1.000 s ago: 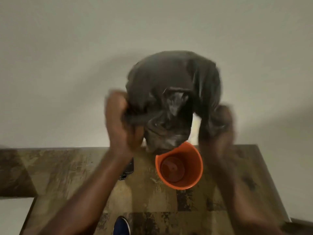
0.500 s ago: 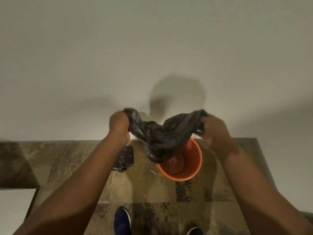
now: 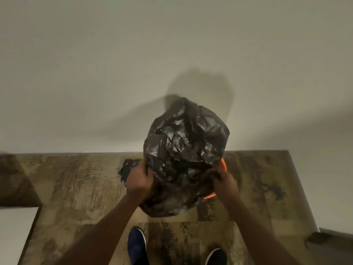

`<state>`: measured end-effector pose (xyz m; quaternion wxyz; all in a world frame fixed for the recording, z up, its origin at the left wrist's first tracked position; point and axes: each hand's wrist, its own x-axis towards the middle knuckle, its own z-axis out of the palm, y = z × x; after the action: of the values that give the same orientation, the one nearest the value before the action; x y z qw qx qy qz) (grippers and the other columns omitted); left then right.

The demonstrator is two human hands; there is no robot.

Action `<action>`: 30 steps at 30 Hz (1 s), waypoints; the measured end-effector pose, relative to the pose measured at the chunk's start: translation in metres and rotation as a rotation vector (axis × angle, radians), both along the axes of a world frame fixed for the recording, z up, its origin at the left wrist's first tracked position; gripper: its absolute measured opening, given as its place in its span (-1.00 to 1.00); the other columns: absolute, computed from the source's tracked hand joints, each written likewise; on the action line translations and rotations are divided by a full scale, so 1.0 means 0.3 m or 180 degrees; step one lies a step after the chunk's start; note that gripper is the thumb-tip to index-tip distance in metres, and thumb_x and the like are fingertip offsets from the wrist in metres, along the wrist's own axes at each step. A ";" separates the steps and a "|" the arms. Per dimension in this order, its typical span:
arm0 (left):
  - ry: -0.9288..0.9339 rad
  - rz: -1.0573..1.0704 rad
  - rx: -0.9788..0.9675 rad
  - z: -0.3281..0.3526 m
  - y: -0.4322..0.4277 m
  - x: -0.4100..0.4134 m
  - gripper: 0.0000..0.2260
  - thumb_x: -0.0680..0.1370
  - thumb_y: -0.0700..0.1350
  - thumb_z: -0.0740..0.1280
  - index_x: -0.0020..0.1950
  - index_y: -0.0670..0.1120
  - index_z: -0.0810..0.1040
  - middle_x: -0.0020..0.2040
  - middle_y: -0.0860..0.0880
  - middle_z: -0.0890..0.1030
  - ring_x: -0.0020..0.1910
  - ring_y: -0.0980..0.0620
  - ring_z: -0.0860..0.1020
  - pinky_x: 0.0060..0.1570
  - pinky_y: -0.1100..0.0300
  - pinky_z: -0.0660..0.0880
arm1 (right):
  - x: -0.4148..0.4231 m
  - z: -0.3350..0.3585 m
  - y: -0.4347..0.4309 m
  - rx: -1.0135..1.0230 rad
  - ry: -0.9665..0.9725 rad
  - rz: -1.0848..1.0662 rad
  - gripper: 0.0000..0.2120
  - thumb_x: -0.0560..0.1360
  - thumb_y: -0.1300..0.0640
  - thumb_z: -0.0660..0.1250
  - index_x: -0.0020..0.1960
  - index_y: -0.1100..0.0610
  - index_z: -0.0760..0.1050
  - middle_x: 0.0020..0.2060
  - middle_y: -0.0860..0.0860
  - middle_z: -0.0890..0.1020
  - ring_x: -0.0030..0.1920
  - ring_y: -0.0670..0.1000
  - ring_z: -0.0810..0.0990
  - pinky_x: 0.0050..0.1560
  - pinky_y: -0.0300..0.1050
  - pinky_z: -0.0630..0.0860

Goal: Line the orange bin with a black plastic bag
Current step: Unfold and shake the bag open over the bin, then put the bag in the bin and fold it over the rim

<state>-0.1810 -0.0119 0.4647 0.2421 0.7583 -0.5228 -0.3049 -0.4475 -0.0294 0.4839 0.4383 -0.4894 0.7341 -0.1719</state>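
Since half a second ago we have dropped both hands and the black bag [image 3: 186, 150] has ballooned upward over the orange bin [image 3: 223, 165]. Our left hand [image 3: 140, 180] and right hand [image 3: 225, 183] pinch its mouth at opposite rim sides, directly above the bin.

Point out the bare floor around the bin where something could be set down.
Free: floor left of the spare bag bundle; floor right of the orange bin toward the wall. Crowded: black bag, left hand, right hand, shoes nearer.
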 end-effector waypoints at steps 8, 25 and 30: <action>0.1378 0.1319 0.0505 0.126 -0.199 0.050 -0.73 0.60 -0.06 0.17 -0.05 -0.06 0.66 -0.16 -0.06 0.71 -0.11 -0.13 0.69 -0.17 0.10 0.56 | -0.030 0.064 -0.241 0.0401 -0.2507 -0.2562 -0.79 0.66 0.25 0.19 0.18 0.24 0.57 -0.17 0.14 0.70 -0.32 0.07 0.71 -0.25 -0.05 0.65; 0.2300 0.1553 0.1192 0.137 -0.223 0.173 -0.69 0.60 0.13 0.31 0.04 -0.09 0.69 -0.16 -0.13 0.77 -0.27 -0.12 0.75 -0.40 0.15 0.62 | -0.162 0.205 -0.280 -0.0018 -0.0765 -0.1418 -0.49 0.65 -0.29 0.18 0.00 0.15 0.60 -0.11 0.10 0.68 -0.15 0.13 0.66 -0.09 -0.22 0.66; 0.2201 0.1563 0.1319 0.111 -0.199 0.125 -0.69 0.65 0.11 0.24 0.03 -0.08 0.66 -0.22 -0.11 0.77 -0.27 -0.12 0.75 -0.34 0.10 0.65 | -0.242 0.128 -0.270 -0.0136 0.0293 -0.0922 -0.43 0.72 -0.22 -0.03 0.14 0.18 0.59 -0.05 0.14 0.55 -0.24 0.04 0.48 -0.09 -0.13 0.36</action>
<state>-0.1436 -0.0717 0.4980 0.3106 0.7459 -0.1448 -0.5712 -0.5202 -0.1106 0.5222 0.3642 -0.3950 0.8125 -0.2262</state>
